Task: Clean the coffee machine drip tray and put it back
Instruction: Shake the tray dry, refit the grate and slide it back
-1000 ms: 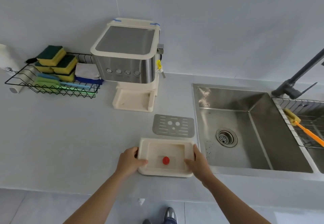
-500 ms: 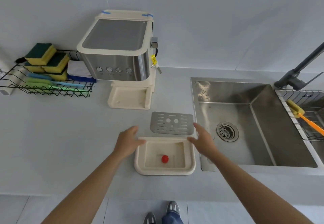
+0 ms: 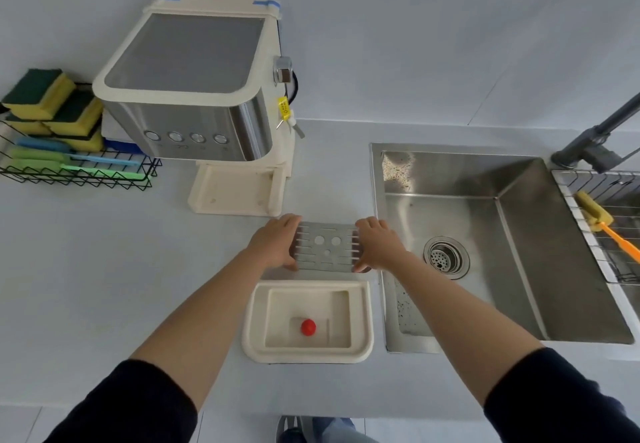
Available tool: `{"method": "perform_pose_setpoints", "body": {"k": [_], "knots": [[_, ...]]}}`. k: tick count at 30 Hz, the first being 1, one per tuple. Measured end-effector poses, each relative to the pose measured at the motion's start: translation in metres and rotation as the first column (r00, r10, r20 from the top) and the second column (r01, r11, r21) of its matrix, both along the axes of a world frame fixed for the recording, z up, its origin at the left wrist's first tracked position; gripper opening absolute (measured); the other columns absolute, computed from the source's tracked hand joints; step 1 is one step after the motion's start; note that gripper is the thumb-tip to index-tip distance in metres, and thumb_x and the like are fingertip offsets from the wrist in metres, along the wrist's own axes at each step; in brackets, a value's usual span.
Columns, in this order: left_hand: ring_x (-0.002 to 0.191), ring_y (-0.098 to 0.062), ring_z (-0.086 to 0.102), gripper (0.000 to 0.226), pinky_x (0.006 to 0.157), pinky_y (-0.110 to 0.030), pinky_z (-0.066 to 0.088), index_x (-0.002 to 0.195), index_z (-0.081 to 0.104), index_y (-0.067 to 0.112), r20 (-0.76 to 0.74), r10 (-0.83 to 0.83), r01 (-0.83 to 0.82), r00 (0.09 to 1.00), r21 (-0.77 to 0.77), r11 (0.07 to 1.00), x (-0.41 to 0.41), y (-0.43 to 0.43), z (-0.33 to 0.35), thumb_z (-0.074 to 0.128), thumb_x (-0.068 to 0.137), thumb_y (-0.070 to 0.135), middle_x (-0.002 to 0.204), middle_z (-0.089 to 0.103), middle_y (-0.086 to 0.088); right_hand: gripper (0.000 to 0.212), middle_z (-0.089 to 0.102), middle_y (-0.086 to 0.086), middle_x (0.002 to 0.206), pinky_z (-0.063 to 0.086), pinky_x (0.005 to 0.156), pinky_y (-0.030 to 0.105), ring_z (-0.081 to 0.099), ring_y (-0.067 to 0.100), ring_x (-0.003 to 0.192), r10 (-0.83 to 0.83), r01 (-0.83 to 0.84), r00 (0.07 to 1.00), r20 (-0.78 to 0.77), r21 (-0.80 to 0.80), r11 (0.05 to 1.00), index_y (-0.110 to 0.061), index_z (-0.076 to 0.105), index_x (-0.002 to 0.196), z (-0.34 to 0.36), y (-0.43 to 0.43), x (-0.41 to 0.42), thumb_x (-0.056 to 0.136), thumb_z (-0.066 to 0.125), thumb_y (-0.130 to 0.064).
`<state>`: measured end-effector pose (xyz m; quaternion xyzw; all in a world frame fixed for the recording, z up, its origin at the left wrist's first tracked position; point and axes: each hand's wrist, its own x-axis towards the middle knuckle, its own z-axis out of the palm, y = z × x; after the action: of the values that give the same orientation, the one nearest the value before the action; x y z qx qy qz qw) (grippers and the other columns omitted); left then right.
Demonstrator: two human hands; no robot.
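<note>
- While the wire rack point(image 3: 69, 169) of sponges point(image 3: 45, 92) sits at the counter's point(image 3: 104, 269) far left edge, the coffee machine point(image 3: 194, 96) stands just right of it near the back wall, its base slot empty.
- The left hand point(image 3: 273, 245) grasps the left edge of the metal grate point(image 3: 325, 248), which lies on the counter in front of the machine.
- The drip tray point(image 3: 308, 318) rests near the counter's front edge, just beside the sink point(image 3: 485, 234), with a red float point(image 3: 308, 326) in its well.
- The right hand point(image 3: 377, 247) grips the grate's right edge.
- Judging by this, the step in hand is picking up the grate, likely to refit it on the tray; next calls for lifting it level and lining it up with the tray's rim.
- A yellow tag point(image 3: 284, 111) hangs on the machine's right side; its print is too small to read. No brand shows.
</note>
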<state>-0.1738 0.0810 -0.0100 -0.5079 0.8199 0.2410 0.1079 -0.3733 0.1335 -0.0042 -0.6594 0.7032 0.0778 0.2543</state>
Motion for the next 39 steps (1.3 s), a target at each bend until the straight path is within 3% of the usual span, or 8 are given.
{"method": "perform_pose_setpoints", "body": {"k": [5,18,23,26,29,32,35,39], "knots": [[0.128,-0.028,0.032,0.101,0.1,-0.039,0.035,0.138,0.023,0.014,0.058,-0.048,0.047,0.997,0.005,0.999,-0.004,-0.012,-0.004,0.083,0.058,0.029,0.146,0.03,-0.006,0.085,0.038,0.009,0.131,0.035,0.101,0.037,0.034,0.027,0.122,0.034,-0.034,0.998,-0.062,0.011,0.999,-0.008,0.033,0.127,-0.003,-0.011,-0.002,0.061,0.081,-0.032],[0.112,-0.024,0.039,0.089,0.09,-0.033,0.041,0.117,0.04,0.012,0.116,-0.072,0.077,0.991,-0.036,0.996,-0.008,-0.016,-0.003,0.086,0.046,0.039,0.12,0.038,-0.008,0.095,0.037,0.01,0.127,0.035,0.1,0.036,0.034,0.026,0.119,0.1,-0.099,0.978,-0.182,0.015,0.995,-0.006,0.033,0.123,0.0,-0.022,0.002,0.053,0.083,-0.047],[0.11,-0.026,0.043,0.093,0.09,-0.036,0.044,0.124,0.035,0.019,-0.092,0.115,-0.114,0.989,0.013,0.993,0.003,-0.002,-0.004,0.087,0.049,0.029,0.121,0.034,-0.009,0.089,0.04,0.012,0.121,0.04,0.095,0.036,0.041,0.028,0.111,0.004,-0.004,0.997,-0.072,0.001,1.0,-0.012,0.029,0.119,0.001,-0.013,0.0,0.055,0.085,-0.038],[0.111,-0.029,0.05,0.096,0.092,-0.038,0.042,0.133,0.028,0.026,-0.236,0.221,-0.199,0.946,0.113,0.973,0.008,0.01,-0.004,0.085,0.056,0.02,0.128,0.044,-0.01,0.079,0.045,0.015,0.116,0.049,0.084,0.04,0.054,0.033,0.098,-0.134,0.132,0.984,0.122,0.023,0.991,-0.014,0.029,0.115,0.001,-0.004,0.0,0.059,0.085,-0.02],[0.111,-0.029,0.052,0.096,0.091,-0.034,0.042,0.141,0.021,0.024,-0.321,0.273,-0.232,0.907,0.159,0.96,0.011,0.017,-0.002,0.079,0.065,0.011,0.128,0.051,-0.013,0.077,0.043,0.017,0.119,0.052,0.078,0.038,0.055,0.031,0.091,-0.272,0.285,0.915,0.298,-0.002,0.958,-0.013,0.032,0.119,0.001,0.005,0.002,0.061,0.082,-0.007],[0.087,-0.024,0.057,0.096,0.076,-0.026,0.044,0.144,0.016,0.021,-0.4,0.416,-0.347,0.817,0.235,0.908,0.018,0.018,0.004,0.074,0.069,0.005,0.103,0.06,-0.019,0.085,0.04,0.016,0.126,0.043,0.071,0.024,0.047,0.024,0.093,-0.41,0.474,0.798,0.442,-0.041,0.879,-0.011,0.031,0.13,0.007,0.01,0.002,0.062,0.081,-0.004],[0.076,-0.023,0.055,0.083,0.075,-0.033,0.046,0.136,0.032,0.015,-0.45,0.532,-0.451,0.717,0.282,0.847,0.023,0.019,0.013,0.076,0.067,0.007,0.077,0.054,-0.009,0.085,0.04,0.015,0.129,0.042,0.05,0.013,0.048,0.024,0.104,-0.504,0.617,0.671,0.544,-0.032,0.786,-0.007,0.031,0.134,0.017,0.012,0.005,0.064,0.08,-0.005],[0.082,-0.027,0.063,0.048,0.069,-0.025,0.042,0.11,0.056,0.007,-0.465,0.567,-0.499,0.68,0.273,0.823,0.029,0.028,0.023,0.076,0.066,0.01,0.078,0.06,-0.007,0.075,0.043,0.015,0.125,0.05,0.041,0.022,0.058,0.03,0.096,-0.542,0.707,0.534,0.649,0.009,0.707,-0.003,0.036,0.128,0.026,0.023,0.016,0.066,0.079,-0.004]]}}
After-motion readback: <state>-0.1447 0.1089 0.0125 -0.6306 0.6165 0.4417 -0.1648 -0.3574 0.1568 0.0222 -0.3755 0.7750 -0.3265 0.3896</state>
